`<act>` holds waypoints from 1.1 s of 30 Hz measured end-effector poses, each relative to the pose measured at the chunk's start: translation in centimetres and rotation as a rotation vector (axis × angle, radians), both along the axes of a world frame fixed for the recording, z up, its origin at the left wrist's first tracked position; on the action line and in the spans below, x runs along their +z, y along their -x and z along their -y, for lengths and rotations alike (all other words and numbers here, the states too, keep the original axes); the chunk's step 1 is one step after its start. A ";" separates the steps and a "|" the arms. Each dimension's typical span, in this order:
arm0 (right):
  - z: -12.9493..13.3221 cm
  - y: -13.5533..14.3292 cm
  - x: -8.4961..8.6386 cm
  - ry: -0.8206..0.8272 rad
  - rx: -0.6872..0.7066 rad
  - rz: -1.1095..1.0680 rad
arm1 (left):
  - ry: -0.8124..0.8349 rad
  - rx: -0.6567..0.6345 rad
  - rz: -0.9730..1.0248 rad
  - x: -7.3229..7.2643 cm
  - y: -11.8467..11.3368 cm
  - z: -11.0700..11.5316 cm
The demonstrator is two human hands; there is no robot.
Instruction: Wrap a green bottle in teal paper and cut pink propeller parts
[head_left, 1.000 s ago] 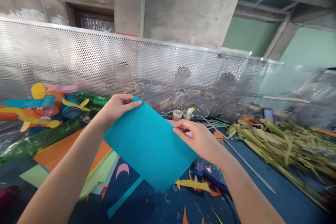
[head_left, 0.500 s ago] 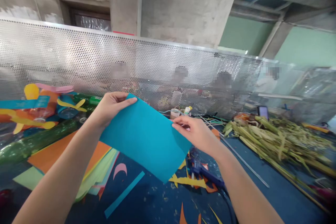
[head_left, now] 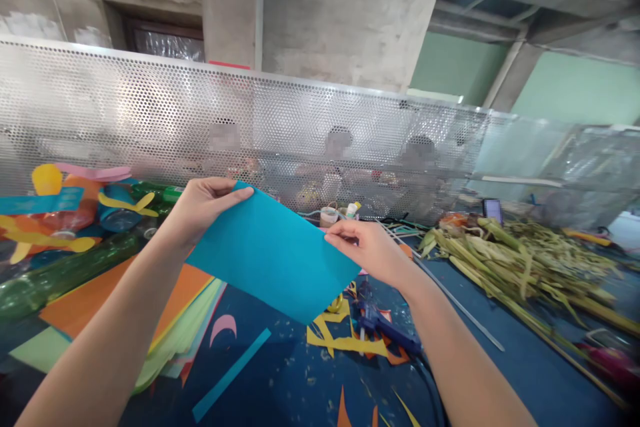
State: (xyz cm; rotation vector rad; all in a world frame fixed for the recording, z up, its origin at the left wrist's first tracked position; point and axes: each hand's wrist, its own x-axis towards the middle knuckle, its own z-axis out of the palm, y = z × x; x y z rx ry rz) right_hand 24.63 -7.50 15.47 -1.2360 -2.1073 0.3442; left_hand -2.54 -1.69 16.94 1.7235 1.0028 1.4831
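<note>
A blue sheet of paper (head_left: 275,253) hangs tilted above the table, held by both hands. My left hand (head_left: 205,207) pinches its upper left corner between thumb and fingers. Farther right, my right hand (head_left: 360,243) grips the upper right edge with its fingertips. Below the sheet lie a narrow blue strip (head_left: 231,375) and a pink crescent (head_left: 223,328). Yellow paper scraps (head_left: 345,343) and a dark blue glue gun (head_left: 387,328) are under the sheet's right side.
Stacked coloured paper (head_left: 100,293), a green bottle (head_left: 75,267) and bottle models with paper propellers stand left. Dried husks (head_left: 500,260), a phone (head_left: 493,209) and a thin rod (head_left: 465,310) lie right. Behind is a perforated metal screen (head_left: 300,120), with people visible through it.
The blue sheet's lower edge has lifted slightly, showing more of the yellow scraps. Both hands still hold it. The whole view has shifted a little.
</note>
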 end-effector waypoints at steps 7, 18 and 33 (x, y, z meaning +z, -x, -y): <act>-0.1 -0.3 0.0 0.001 0.005 0.005 | 0.075 -0.007 0.068 0.0 0.6 -0.7; -0.7 -1.2 -0.1 0.018 -0.025 0.038 | 0.169 -0.010 0.138 -0.1 1.2 -1.7; -0.9 -1.4 -0.4 0.043 -0.052 0.136 | 0.248 -0.033 0.151 -0.2 1.4 -2.1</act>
